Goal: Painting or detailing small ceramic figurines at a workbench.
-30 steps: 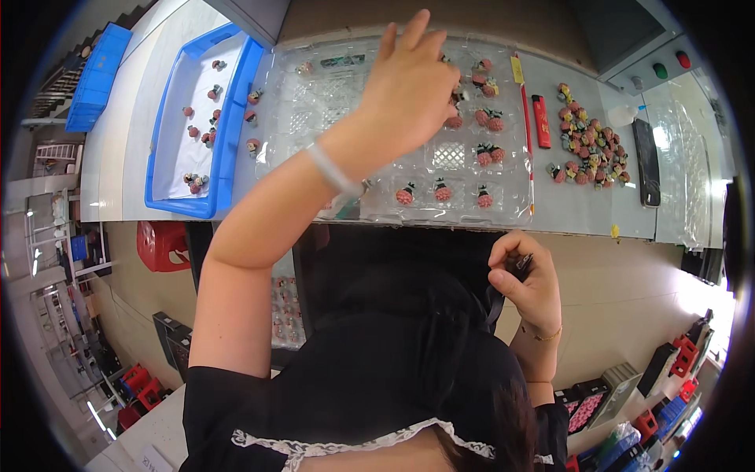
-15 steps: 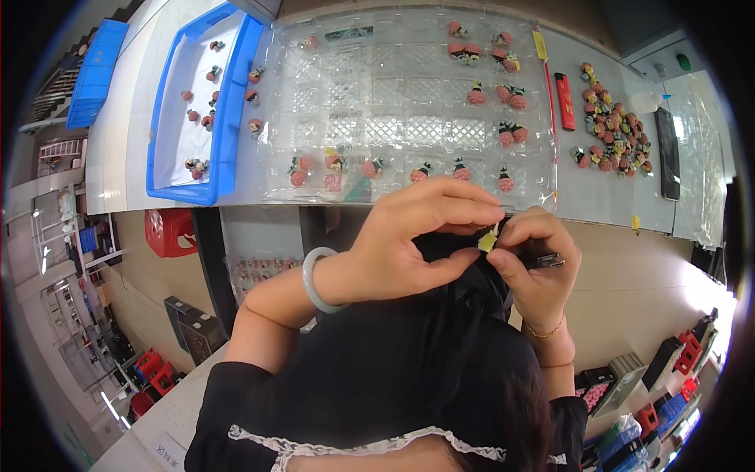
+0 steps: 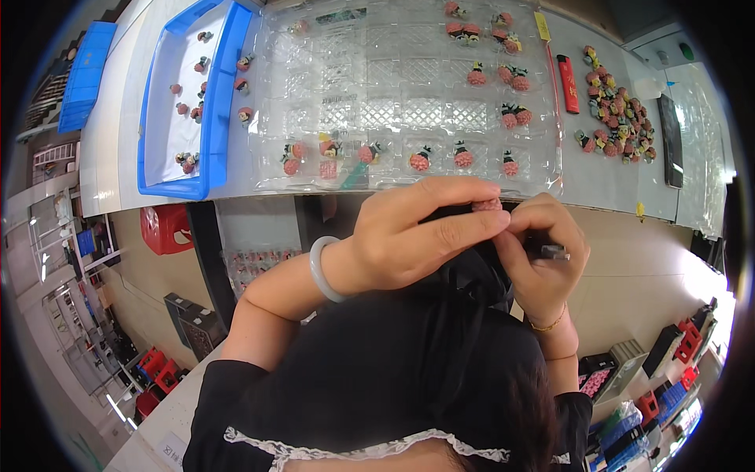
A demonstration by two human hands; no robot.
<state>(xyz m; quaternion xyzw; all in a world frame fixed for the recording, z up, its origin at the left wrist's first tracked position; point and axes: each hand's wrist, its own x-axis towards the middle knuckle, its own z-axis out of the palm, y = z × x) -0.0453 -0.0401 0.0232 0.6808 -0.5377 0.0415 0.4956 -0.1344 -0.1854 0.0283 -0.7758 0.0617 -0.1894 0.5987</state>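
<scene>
In front of my chest, at the table's near edge, both hands come together. My left hand (image 3: pixel 425 232) is closed round a small pink bumpy figurine (image 3: pixel 487 205), mostly hidden by the fingers. My right hand (image 3: pixel 550 256) has its thumb and forefinger pinched against it. A slim metal tool (image 3: pixel 555 252) is tucked in my right hand, its silver end sticking out; its kind does not show. Beyond the hands lies a clear plastic compartment tray (image 3: pixel 425 116), with pink berry-like figurines (image 3: pixel 464 155) in its near row and right-hand columns.
A blue bin (image 3: pixel 212 126) holding several figurines stands at the left on the white table. To the tray's right are a red lighter-like object (image 3: pixel 567 84), a heap of figurines (image 3: pixel 617 118) and a dark phone-like slab (image 3: pixel 670 141). A red stool (image 3: pixel 165 230) stands below.
The figurine has turned between my hands: its yellow part showed before, its pink part shows now. My left thumb and fingers have closed in, and the view has shifted slightly.
</scene>
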